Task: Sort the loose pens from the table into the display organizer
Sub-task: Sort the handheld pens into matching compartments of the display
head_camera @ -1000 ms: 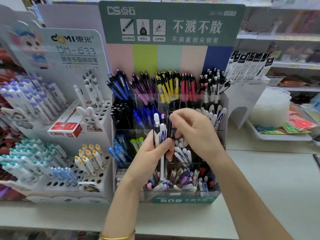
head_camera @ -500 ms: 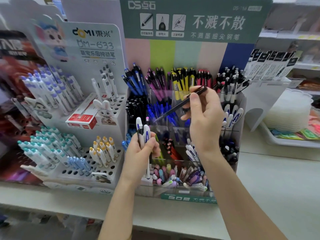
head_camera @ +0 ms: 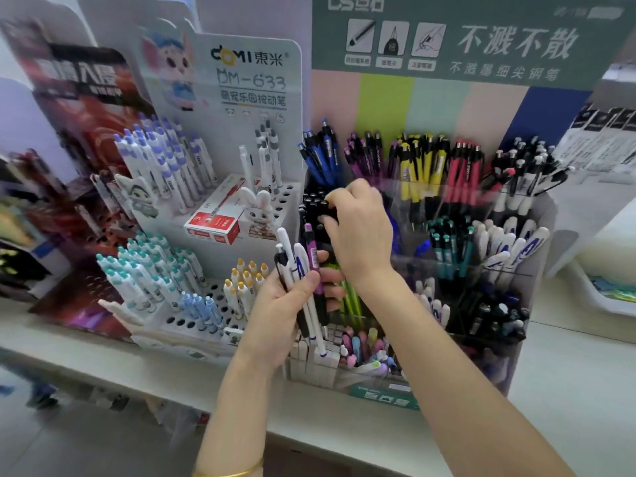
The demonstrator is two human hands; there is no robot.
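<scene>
The display organizer (head_camera: 537,215) stands in the middle, its tiered clear compartments filled with blue, purple, yellow, red, green and white pens. My left hand (head_camera: 282,308) grips a small bundle of loose pens (head_camera: 311,259) upright in front of it: white ones, a purple one and a black one. My right hand (head_camera: 361,232) reaches over the bundle to the compartment of black pens (head_camera: 311,204) at the organizer's left. Its thumb and fingers are curled and pinch a black pen there, and the hand hides most of that pen.
A white DOMI pen stand (head_camera: 254,74) with holes, white pens and a red box (head_camera: 213,225) adjoins the organizer on the left. A white tray (head_camera: 599,297) sits at the right. Both stand on a pale table (head_camera: 568,380).
My right hand carried the black pen from up near the red and black pens down and left to the black pen compartment. The view shifted closer and to the left.
</scene>
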